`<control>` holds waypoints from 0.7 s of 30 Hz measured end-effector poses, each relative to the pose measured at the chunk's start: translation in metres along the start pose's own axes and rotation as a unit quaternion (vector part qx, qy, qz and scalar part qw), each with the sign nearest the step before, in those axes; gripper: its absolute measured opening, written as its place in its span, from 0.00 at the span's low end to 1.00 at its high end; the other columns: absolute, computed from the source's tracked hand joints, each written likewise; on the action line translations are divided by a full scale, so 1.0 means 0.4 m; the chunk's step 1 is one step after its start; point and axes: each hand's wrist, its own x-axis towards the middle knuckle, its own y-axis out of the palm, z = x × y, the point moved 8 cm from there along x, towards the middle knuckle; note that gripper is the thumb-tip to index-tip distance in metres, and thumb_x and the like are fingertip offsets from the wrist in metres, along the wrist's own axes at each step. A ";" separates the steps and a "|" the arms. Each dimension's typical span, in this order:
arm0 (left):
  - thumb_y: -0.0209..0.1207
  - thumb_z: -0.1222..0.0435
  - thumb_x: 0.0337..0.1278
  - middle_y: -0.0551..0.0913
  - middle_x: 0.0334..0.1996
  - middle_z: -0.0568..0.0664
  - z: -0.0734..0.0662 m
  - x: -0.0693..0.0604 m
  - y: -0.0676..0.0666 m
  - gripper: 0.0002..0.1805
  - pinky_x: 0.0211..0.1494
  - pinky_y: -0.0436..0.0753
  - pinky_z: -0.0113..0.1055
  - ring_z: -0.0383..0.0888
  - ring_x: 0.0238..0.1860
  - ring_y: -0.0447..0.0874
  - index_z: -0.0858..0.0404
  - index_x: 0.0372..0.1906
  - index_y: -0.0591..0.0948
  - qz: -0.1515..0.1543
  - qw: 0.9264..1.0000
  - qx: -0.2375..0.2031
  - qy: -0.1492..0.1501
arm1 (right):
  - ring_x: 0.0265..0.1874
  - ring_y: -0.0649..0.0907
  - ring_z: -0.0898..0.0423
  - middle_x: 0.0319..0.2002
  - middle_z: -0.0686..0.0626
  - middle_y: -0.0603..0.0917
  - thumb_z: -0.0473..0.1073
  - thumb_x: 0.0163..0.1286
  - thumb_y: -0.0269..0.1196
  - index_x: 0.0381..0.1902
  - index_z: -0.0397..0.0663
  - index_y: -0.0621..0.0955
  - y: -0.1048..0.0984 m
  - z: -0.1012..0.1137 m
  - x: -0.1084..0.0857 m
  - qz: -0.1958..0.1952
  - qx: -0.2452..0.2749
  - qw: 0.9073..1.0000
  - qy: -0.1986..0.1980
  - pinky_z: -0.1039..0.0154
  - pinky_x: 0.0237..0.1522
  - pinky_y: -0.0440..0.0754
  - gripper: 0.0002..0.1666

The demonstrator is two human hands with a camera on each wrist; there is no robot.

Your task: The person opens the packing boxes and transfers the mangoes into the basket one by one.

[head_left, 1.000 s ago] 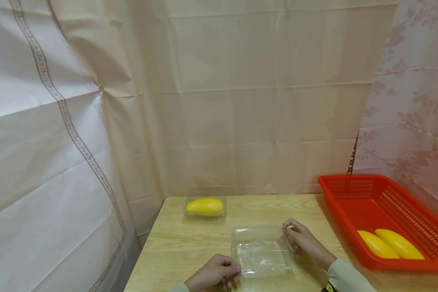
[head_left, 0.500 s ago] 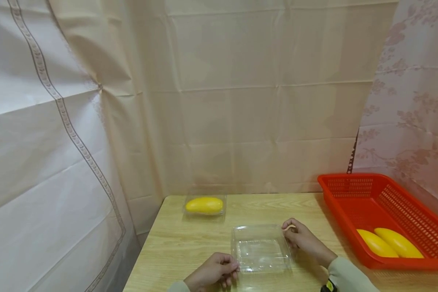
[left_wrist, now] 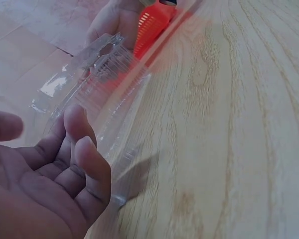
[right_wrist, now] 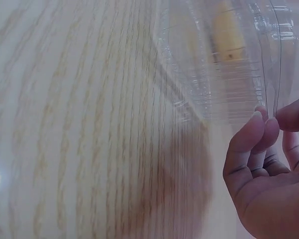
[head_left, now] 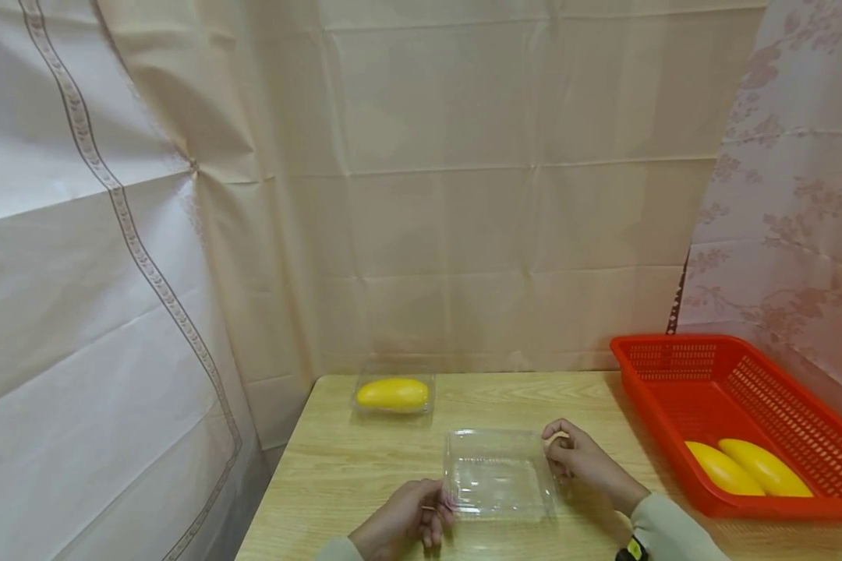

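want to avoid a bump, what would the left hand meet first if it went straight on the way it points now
Most likely the near clear plastic container, whose left side lies right by the left hand; whether they already touch is hard to tell.

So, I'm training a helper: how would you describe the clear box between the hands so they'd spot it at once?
On the wooden table, look left of the red basket. There, between a left hand and a right hand, is a clear plastic box. Nothing lies inside it, while the other clear box, near the table's far edge, holds a yellow fruit.
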 end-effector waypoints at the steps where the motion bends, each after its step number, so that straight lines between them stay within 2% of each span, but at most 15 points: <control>1: 0.47 0.53 0.76 0.83 0.30 0.48 0.000 0.000 -0.002 0.22 0.24 0.75 0.27 0.36 0.20 0.76 0.66 0.40 0.83 -0.008 1.000 0.003 -0.008 | 0.22 0.70 0.55 0.24 0.49 0.70 0.31 0.76 0.55 0.54 0.33 0.66 0.000 -0.001 0.000 -0.001 0.003 1.000 0.001 0.62 0.26 0.74 0.14; 3: 0.47 0.52 0.74 0.83 0.30 0.48 -0.001 -0.001 -0.004 0.22 0.24 0.75 0.27 0.37 0.20 0.76 0.66 0.40 0.83 -0.021 1.000 0.010 -0.017 | 0.22 0.71 0.55 0.25 0.49 0.70 0.31 0.75 0.55 0.54 0.32 0.65 0.000 -0.002 0.000 -0.001 0.005 1.000 0.000 0.62 0.25 0.75 0.14; 6: 0.52 0.56 0.70 0.83 0.29 0.47 -0.001 -0.001 -0.003 0.19 0.23 0.74 0.26 0.36 0.19 0.76 0.67 0.39 0.84 -0.024 0.999 0.012 -0.018 | 0.22 0.71 0.56 0.26 0.50 0.71 0.31 0.74 0.55 0.54 0.32 0.66 -0.001 -0.003 0.001 -0.003 0.005 1.000 0.002 0.62 0.25 0.75 0.15; 9: 0.53 0.60 0.70 0.83 0.28 0.46 -0.001 0.000 -0.001 0.16 0.21 0.73 0.25 0.34 0.18 0.76 0.70 0.39 0.84 -0.019 1.000 0.018 -0.004 | 0.22 0.72 0.55 0.26 0.50 0.71 0.31 0.72 0.55 0.55 0.32 0.66 -0.002 -0.003 0.000 -0.006 0.003 1.000 0.007 0.62 0.25 0.76 0.16; 13: 0.52 0.61 0.74 0.83 0.28 0.46 -0.003 -0.001 0.001 0.18 0.21 0.74 0.24 0.33 0.18 0.76 0.73 0.41 0.83 -0.004 1.000 0.022 0.016 | 0.22 0.73 0.54 0.26 0.49 0.72 0.33 0.71 0.55 0.56 0.32 0.67 -0.004 -0.003 -0.004 -0.011 0.001 1.000 0.014 0.62 0.25 0.77 0.18; 18: 0.49 0.54 0.76 0.84 0.28 0.47 0.005 -0.001 -0.004 0.22 0.22 0.75 0.25 0.35 0.19 0.77 0.70 0.40 0.83 -0.015 1.000 0.005 -0.001 | 0.22 0.77 0.53 0.30 0.46 0.77 0.37 0.76 0.54 0.58 0.34 0.68 -0.006 -0.011 -0.010 -0.017 0.001 0.999 0.027 0.61 0.24 0.78 0.17; 21: 0.46 0.51 0.77 0.84 0.29 0.48 0.010 -0.002 -0.010 0.26 0.23 0.76 0.27 0.36 0.20 0.77 0.68 0.40 0.83 -0.026 1.000 -0.005 -0.012 | 0.23 0.78 0.54 0.33 0.44 0.80 0.36 0.78 0.53 0.61 0.36 0.68 -0.008 -0.013 -0.012 -0.019 0.002 0.999 0.026 0.61 0.24 0.79 0.17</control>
